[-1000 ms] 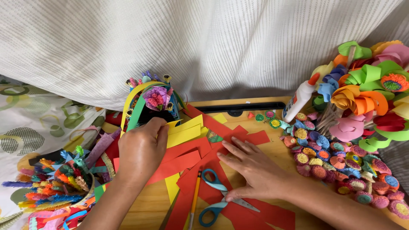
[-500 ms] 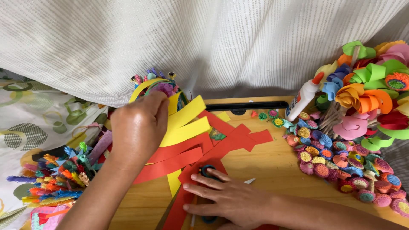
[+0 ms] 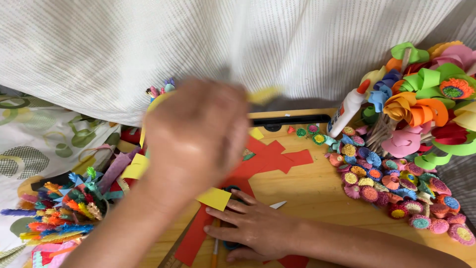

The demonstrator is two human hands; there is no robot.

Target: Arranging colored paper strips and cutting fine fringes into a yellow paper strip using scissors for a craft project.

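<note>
Left hand [image 3: 196, 131], blurred and raised at frame centre, is closed around yellow paper strips [image 3: 148, 149] that trail toward 7 o'clock. Right hand [image 3: 250, 226] lies flat, fingers spread, at 6 o'clock, pressing blue-handled scissors [image 3: 229, 190] and red paper strips [image 3: 270, 159] onto the wooden table [image 3: 317, 193]. White glue bottle [image 3: 347, 111] stands at 2 o'clock.

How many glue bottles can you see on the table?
1: a white glue bottle with an orange cap leans at the board's far right, beside the paper flowers. More could be hidden behind the raised left hand.
</note>
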